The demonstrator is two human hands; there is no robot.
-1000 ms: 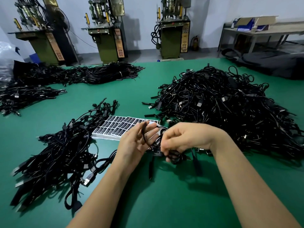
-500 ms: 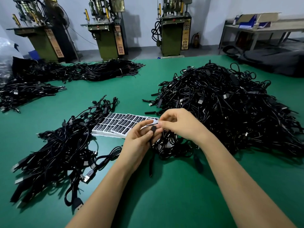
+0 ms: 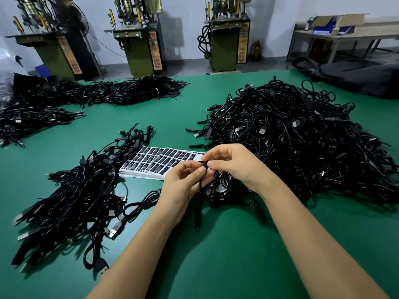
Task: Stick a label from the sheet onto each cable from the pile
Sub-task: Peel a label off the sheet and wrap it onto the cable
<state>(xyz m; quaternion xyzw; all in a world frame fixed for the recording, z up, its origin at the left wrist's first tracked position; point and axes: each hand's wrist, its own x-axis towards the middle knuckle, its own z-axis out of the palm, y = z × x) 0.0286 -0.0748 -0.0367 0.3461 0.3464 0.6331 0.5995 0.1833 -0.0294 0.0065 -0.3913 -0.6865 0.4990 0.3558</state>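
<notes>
My left hand (image 3: 183, 184) and my right hand (image 3: 233, 162) meet just above the near right corner of the label sheet (image 3: 159, 161). Both pinch one black cable (image 3: 199, 203) at its upper end, where a small black label or plug sits between the fingertips. The rest of the cable hangs down to the green table. The sheet is a white stack with rows of black labels. A big pile of black cables (image 3: 291, 143) lies to the right, a smaller heap (image 3: 75, 201) to the left.
More cable bundles lie at the far left (image 3: 32, 119) and far middle (image 3: 140, 91) of the green table (image 3: 226, 255). Green machines (image 3: 142, 39) stand behind the table, and a bench (image 3: 345, 33) with boxes is at the back right.
Both hands lifted from the cable loop near the table up to the sheet's corner. The right hand moved from low beside the left to pinching the cable's top end.
</notes>
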